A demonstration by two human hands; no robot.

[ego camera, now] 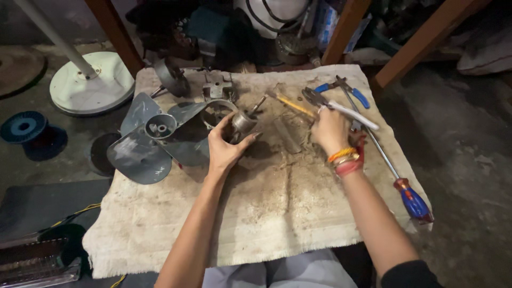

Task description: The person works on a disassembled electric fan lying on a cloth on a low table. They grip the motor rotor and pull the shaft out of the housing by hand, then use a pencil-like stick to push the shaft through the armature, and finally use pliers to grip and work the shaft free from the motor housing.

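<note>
Though cloth [256, 213] bare (near edge)

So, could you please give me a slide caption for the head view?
Left hand grips a small metal motor part beside a grey fan blade; right hand holds white-handled pliers over a dirty cloth.

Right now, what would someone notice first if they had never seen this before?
Probably the grey fan blade lying at the left edge of the dirty cloth. Next, the two hands in the middle: the left hand grips a small metal motor part, while the right hand holds white-handled pliers.
</note>
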